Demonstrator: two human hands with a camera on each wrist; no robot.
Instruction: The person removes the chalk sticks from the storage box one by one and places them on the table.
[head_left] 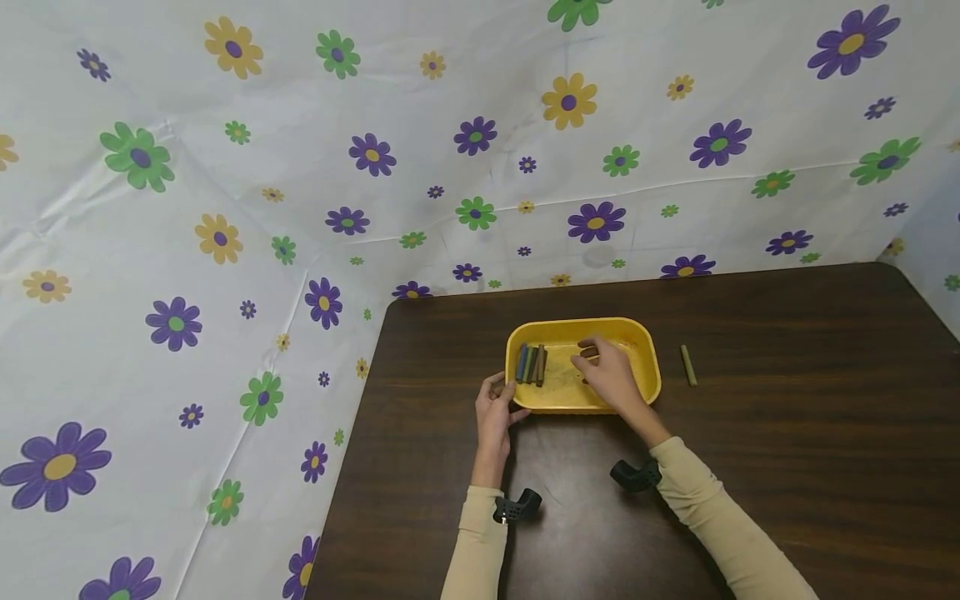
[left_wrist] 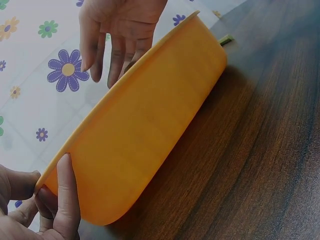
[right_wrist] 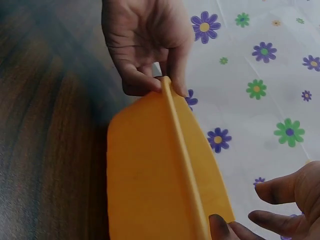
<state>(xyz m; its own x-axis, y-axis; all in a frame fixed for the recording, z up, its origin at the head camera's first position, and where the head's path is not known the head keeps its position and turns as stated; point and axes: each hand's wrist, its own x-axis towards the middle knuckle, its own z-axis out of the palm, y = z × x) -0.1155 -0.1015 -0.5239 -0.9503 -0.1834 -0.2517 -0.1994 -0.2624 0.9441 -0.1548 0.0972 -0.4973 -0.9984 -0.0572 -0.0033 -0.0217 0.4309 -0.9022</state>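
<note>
A yellow plastic tray [head_left: 562, 397] with rounded corners sits on the table. Several short coloured sticks, like chalks or pastels, lie side by side at its left end, among them a blue stick [head_left: 522, 364] and a brown stick [head_left: 540, 367]. My left hand [head_left: 492, 421] grips the tray's left edge, thumb on the rim and fingers against the outside wall. Over the tray's right half hovers my right hand [head_left: 609, 375], fingers loosely bent and apart, with nothing visible between them. Dark smudges mark its fingertips [right_wrist: 218, 225].
An olive-green stick [head_left: 687, 365] lies on the dark wooden table [head_left: 795, 400], right of the tray. Behind the table hangs a white flowered sheet [head_left: 420, 100]. Dusty marks cover the tray floor. Each wrist carries a black camera mount, such as the left mount [head_left: 517, 506].
</note>
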